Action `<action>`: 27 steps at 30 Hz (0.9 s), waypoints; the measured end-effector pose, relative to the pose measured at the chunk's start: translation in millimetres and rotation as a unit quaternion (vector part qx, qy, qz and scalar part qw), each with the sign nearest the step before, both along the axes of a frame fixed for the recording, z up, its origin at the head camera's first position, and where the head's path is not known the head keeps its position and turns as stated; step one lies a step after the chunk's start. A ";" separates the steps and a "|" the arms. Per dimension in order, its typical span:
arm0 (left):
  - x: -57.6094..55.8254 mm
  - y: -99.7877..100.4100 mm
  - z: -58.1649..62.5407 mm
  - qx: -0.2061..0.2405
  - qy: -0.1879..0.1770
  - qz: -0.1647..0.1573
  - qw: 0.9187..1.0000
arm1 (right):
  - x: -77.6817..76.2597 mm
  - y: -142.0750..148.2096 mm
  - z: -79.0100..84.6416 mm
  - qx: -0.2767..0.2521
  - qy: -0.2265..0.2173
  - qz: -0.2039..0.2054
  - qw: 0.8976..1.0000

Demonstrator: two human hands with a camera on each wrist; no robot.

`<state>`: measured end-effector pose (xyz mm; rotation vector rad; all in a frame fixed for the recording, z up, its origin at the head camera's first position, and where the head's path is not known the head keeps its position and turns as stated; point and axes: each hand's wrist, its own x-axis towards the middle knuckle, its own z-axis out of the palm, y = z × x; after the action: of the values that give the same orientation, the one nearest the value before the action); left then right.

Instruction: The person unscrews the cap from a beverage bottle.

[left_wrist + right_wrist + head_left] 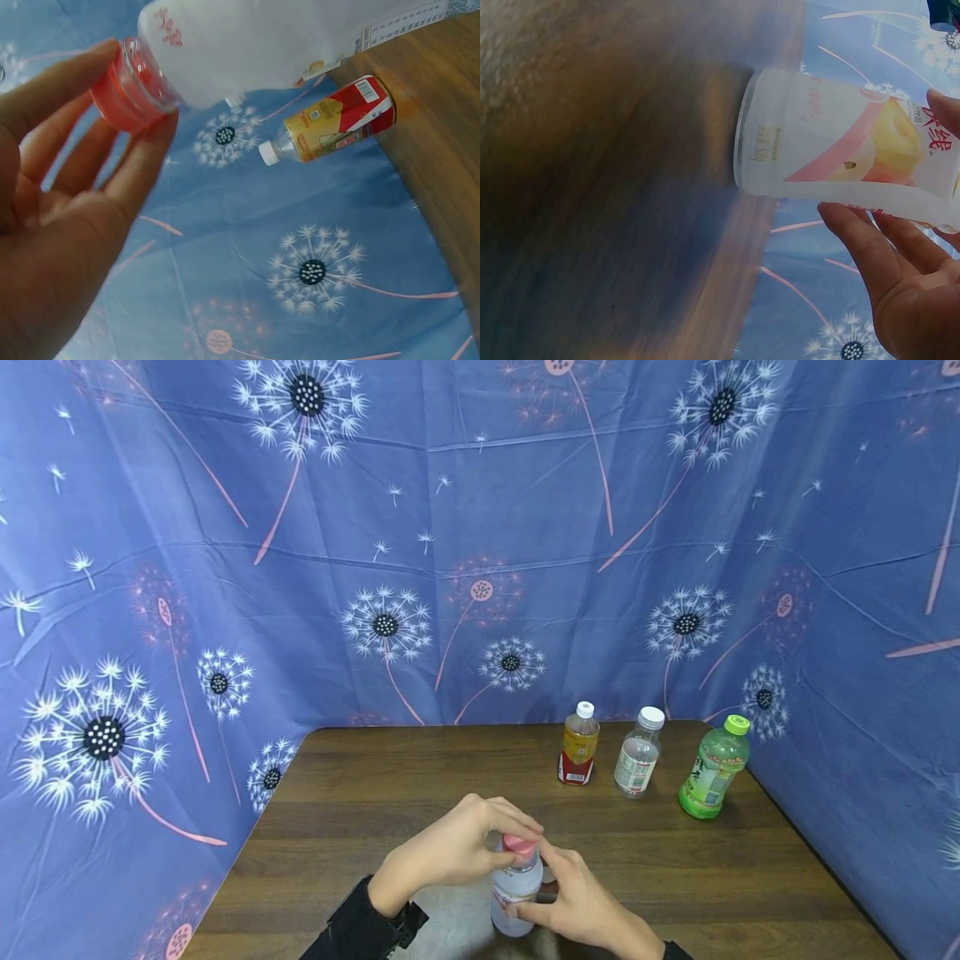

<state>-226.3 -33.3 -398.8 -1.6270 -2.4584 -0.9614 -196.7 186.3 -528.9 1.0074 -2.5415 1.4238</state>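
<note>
A white drink bottle (513,897) with a pink cap (519,843) stands upright at the table's near side. From above, my left hand (468,843) pinches the cap; the left wrist view has thumb and fingers on either side of the pink cap (120,97). Lower down, my right hand (585,897) holds the bottle's body from the right. Peach pictures and red lettering mark the label of the bottle (840,142) in the right wrist view, where the thumb and fingers lie along opposite sides. Part of the bottle is hidden by both hands.
Toward the back right of the wooden table (390,793) stand a red-and-yellow labelled bottle (578,747), a clear bottle with a white cap (637,756) and a green bottle (714,772). Blue dandelion-print cloth (450,527) hangs behind and at both sides.
</note>
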 end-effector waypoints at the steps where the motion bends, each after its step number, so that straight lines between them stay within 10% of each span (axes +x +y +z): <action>1: -1.8 -1.3 1.0 -0.004 -0.011 -0.015 1.000 | -0.3 -0.1 -0.4 0.000 0.002 0.000 1.000; 10: 0.8 -3.2 0.1 -0.016 -0.031 -0.041 0.999 | 0.6 0.2 -0.2 -0.022 0.028 0.021 0.999; 15: 16.1 6.0 -4.9 -0.022 0.064 0.075 0.995 | 1.8 -0.1 1.3 -0.029 0.017 0.032 0.999; 21: 23.2 23.1 -16.3 -0.020 0.188 0.260 0.947 | 4.5 -0.1 1.8 -0.027 -0.007 0.002 1.000; 27: 22.7 26.9 -22.9 -0.025 0.222 0.279 0.934 | 6.0 -1.1 2.6 -0.030 -0.007 -0.006 0.999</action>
<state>-203.6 -6.4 -421.7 -0.9115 -2.3993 -0.3973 -190.8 185.2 -526.3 0.9745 -2.4934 1.5003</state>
